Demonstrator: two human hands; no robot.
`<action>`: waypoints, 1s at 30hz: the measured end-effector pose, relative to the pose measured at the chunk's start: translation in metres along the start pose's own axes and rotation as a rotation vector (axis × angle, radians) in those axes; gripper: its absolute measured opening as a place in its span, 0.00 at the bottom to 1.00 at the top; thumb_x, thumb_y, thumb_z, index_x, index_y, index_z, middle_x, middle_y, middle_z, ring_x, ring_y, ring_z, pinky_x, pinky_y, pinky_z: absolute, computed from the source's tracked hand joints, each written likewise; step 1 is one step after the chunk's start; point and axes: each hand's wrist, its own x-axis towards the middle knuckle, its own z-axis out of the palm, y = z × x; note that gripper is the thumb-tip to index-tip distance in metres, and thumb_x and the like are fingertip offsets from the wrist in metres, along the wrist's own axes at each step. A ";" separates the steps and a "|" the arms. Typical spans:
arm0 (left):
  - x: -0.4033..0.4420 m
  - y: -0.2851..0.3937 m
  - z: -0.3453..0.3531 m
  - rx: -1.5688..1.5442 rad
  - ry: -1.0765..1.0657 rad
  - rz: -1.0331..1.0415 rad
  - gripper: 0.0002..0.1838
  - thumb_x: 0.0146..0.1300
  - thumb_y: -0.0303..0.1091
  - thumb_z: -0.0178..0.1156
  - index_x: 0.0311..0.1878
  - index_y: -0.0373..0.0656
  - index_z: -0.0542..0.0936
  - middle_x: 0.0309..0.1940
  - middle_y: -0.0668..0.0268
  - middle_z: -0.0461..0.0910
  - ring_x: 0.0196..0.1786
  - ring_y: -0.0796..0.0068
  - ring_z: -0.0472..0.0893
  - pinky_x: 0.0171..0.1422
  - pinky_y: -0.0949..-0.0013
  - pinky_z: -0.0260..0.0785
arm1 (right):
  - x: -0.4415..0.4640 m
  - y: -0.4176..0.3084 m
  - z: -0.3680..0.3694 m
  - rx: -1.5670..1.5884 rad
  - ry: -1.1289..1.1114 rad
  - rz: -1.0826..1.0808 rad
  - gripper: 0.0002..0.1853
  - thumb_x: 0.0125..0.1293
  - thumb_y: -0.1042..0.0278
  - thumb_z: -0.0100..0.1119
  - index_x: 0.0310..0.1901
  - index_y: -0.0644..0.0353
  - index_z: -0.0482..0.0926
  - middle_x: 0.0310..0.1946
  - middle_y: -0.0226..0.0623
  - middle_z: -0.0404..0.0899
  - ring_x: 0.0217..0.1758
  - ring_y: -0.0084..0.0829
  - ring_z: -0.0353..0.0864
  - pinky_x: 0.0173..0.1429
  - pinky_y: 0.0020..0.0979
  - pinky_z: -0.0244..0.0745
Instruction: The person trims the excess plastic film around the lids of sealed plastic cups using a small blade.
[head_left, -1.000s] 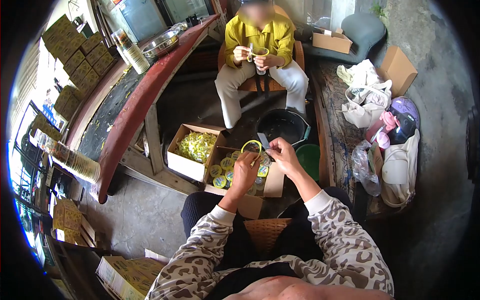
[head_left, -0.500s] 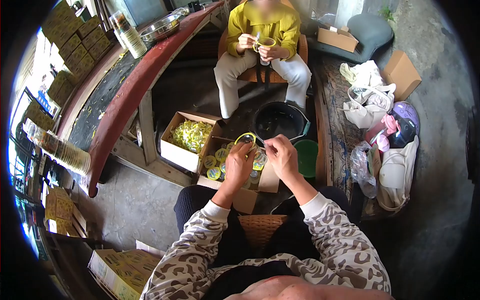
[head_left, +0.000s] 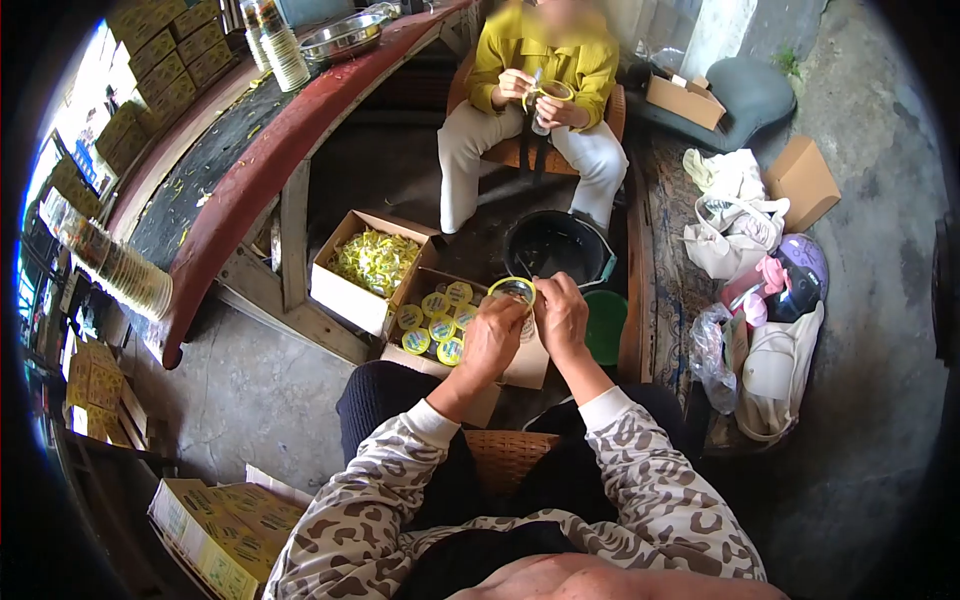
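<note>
Our left hand point(head_left: 492, 338) grasps a yellow-rimmed cup point(head_left: 513, 287); we cannot tell whether our right hand point(head_left: 562, 316) holds anything. Squeezing too hard could buckle the cup.

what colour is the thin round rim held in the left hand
Yellow; the thin round rim in the left hand shows best in the head view.

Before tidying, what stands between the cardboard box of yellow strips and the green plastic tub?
Head view: cardboard box of yellow-rimmed cups, partly behind left hand.
</note>
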 end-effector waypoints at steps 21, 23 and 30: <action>0.013 -0.011 -0.016 -0.001 0.109 -0.073 0.07 0.64 0.30 0.63 0.34 0.35 0.82 0.29 0.56 0.77 0.34 0.50 0.80 0.37 0.54 0.71 | 0.004 -0.017 -0.017 0.098 -0.030 0.035 0.07 0.57 0.80 0.66 0.37 0.60 0.83 0.32 0.37 0.76 0.38 0.40 0.80 0.41 0.39 0.75; 0.013 -0.012 -0.016 -0.001 0.116 -0.081 0.07 0.64 0.31 0.63 0.34 0.36 0.82 0.30 0.56 0.78 0.34 0.50 0.80 0.38 0.54 0.71 | 0.003 -0.021 -0.017 0.105 -0.029 0.006 0.07 0.57 0.80 0.67 0.37 0.60 0.82 0.31 0.36 0.74 0.37 0.39 0.79 0.40 0.39 0.75; 0.009 -0.009 -0.008 0.006 0.074 -0.084 0.08 0.63 0.30 0.62 0.32 0.35 0.80 0.31 0.55 0.77 0.37 0.49 0.80 0.40 0.52 0.71 | -0.004 -0.020 -0.011 0.024 -0.055 -0.055 0.07 0.56 0.80 0.67 0.37 0.62 0.82 0.29 0.36 0.73 0.36 0.39 0.78 0.39 0.39 0.75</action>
